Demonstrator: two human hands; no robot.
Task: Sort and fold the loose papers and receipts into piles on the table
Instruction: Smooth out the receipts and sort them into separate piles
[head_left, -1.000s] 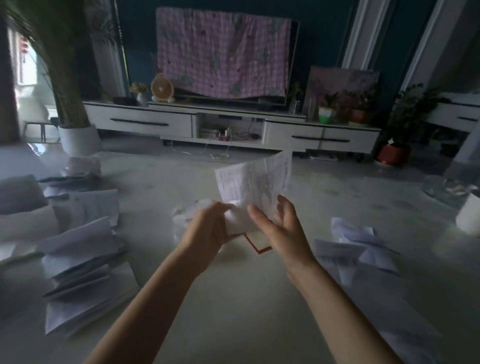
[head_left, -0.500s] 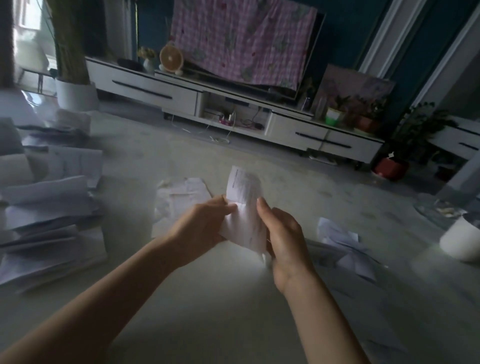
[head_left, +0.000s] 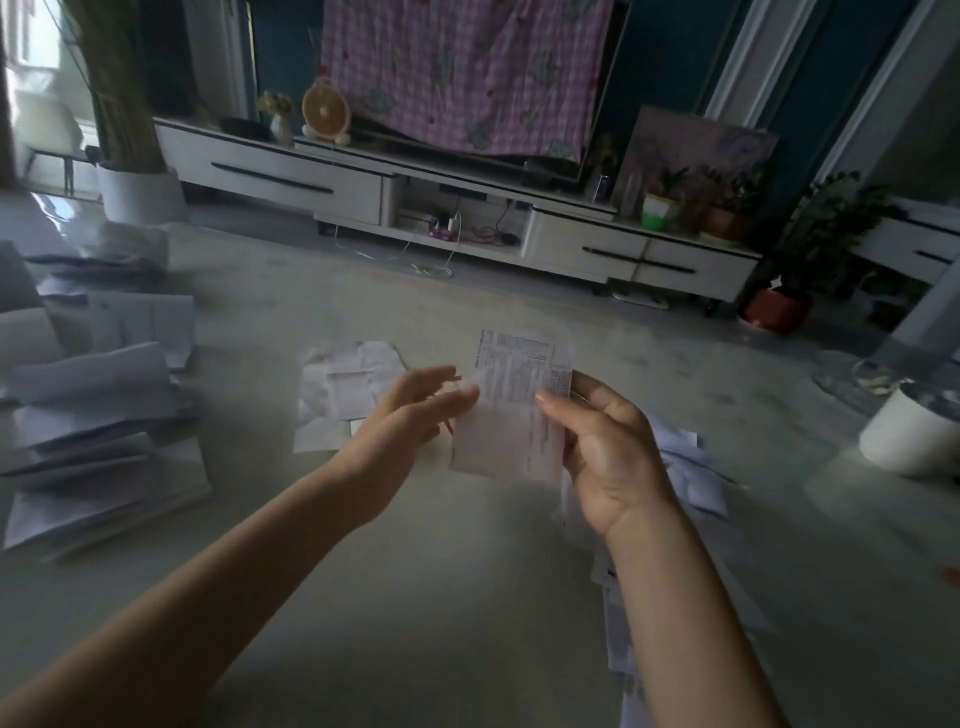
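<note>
one receipt in hand, sorting partly done

head view. shows a printed receipt (head_left: 519, 405) held up above the table (head_left: 467, 597), pinched at its right edge by the right hand (head_left: 608, 447), thumb on the printed face and fingers curled behind. looks flat, or at most lightly creased; hard to tell in the dim light. left hand (head_left: 410, 415) just beside the receipt's left edge, fingers straight and loose, gripping nothing, fingertips at or just touching the paper; too blurred to say which.

on the left of the table, a big heap of folded sheets (head_left: 93, 441), stacked roughly one over another. beyond the hands, a small pile of receipts (head_left: 348, 389) lying flat. to the right and under the right forearm, a scatter of loose papers (head_left: 685, 467), some overlapping, not squared into a pile. further right, a white round container (head_left: 914, 436), apart from the papers.

judging by that layout: well under way but not finished. two piles already formed; the held receipt not yet folded or set down; the right-side scatter seemingly left to sort. likely next: fold the receipt and lay it down, perhaps on the small pile beyond the hands, though not clear onto which.
</note>
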